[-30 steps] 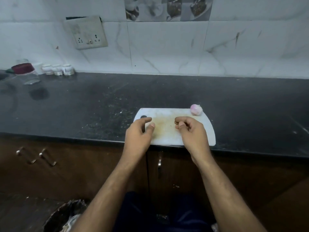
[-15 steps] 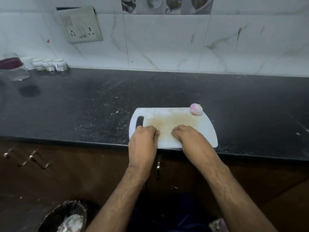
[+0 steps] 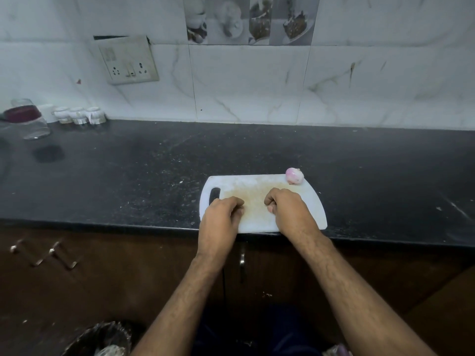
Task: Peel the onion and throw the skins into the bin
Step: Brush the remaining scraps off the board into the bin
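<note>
A small peeled pinkish onion sits at the far right corner of the white, stained cutting board. My left hand rests on the board's near left part, beside the handle slot, with its fingers curled under. My right hand rests on the board's near right part, also curled into a loose fist. No skin shows in either hand or on the board. The bin, dark with pale scraps inside, stands on the floor at the lower left.
The board lies at the front edge of a black speckled counter. A glass jar and small white pots stand at the back left by the tiled wall. Brown cabinet doors with metal handles run below.
Both hands slid back toward the board's near edge and curled tighter, then came forward a little. The view tilted up and down. The onion has not moved.
</note>
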Demonstrator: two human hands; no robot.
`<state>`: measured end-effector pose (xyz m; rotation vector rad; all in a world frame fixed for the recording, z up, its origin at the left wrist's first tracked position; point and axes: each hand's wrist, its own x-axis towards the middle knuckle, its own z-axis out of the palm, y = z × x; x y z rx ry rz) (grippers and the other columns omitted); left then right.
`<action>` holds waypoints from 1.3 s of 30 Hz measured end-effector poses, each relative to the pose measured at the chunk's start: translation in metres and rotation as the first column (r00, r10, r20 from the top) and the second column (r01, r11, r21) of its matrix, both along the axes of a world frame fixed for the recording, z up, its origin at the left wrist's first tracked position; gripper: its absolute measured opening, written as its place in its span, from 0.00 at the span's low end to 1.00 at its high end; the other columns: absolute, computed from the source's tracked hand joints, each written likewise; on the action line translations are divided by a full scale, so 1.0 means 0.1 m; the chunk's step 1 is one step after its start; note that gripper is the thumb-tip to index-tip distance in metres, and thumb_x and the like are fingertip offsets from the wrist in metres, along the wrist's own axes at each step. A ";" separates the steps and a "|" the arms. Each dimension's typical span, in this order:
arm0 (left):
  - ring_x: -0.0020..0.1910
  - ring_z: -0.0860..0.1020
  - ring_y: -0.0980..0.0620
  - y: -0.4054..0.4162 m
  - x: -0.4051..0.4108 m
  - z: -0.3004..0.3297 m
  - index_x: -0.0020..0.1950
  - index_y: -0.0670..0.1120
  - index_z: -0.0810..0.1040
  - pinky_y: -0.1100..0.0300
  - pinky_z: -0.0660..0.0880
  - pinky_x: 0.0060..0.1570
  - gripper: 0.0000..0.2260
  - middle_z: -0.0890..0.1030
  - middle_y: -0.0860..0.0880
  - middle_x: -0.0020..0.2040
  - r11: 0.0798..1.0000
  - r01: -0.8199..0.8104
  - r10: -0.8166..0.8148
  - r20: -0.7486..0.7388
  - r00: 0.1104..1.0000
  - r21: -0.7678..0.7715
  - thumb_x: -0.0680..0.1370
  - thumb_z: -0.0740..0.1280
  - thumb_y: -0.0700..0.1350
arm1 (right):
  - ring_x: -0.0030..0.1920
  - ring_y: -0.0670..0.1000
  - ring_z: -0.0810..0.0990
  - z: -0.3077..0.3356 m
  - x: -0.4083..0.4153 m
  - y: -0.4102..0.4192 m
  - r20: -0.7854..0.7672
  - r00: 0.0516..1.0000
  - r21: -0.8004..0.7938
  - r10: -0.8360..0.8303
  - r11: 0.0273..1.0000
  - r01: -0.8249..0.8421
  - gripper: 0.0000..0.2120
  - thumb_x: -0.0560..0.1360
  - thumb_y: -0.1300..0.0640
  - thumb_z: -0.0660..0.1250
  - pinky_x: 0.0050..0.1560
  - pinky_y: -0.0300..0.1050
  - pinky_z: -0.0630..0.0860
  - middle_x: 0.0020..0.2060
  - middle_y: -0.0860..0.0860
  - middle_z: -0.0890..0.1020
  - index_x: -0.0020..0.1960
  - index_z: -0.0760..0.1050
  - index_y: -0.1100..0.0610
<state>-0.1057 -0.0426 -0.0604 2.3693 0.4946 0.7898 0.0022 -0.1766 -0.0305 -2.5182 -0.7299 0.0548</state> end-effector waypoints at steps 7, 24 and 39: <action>0.53 0.81 0.56 0.11 0.07 0.01 0.60 0.46 0.85 0.60 0.77 0.56 0.08 0.87 0.52 0.55 0.998 0.058 -0.058 -0.004 0.998 0.021 0.83 0.70 0.43 | 0.49 0.50 0.78 -0.08 0.04 -0.03 0.075 0.995 0.038 -0.061 0.998 0.059 0.13 0.81 0.66 0.60 0.47 0.42 0.72 0.53 0.51 0.81 0.60 0.77 0.54; 0.55 0.77 0.53 -0.21 0.26 -0.08 0.57 0.47 0.83 0.55 0.77 0.54 0.10 0.85 0.51 0.54 0.988 0.082 -0.077 -0.048 0.996 0.130 0.85 0.64 0.49 | 0.52 0.43 0.80 -0.03 0.17 -0.17 -0.103 0.995 0.187 -0.019 0.982 0.038 0.11 0.78 0.56 0.73 0.56 0.33 0.71 0.53 0.47 0.86 0.59 0.84 0.54; 0.53 0.77 0.53 -0.23 0.21 -0.05 0.57 0.45 0.85 0.55 0.78 0.50 0.10 0.86 0.50 0.50 0.991 0.107 -0.105 -0.041 0.994 0.075 0.84 0.65 0.46 | 0.42 0.52 0.79 -0.02 0.12 -0.04 -0.049 0.983 0.016 -0.178 0.984 0.179 0.10 0.81 0.54 0.68 0.44 0.44 0.71 0.38 0.51 0.81 0.42 0.77 0.56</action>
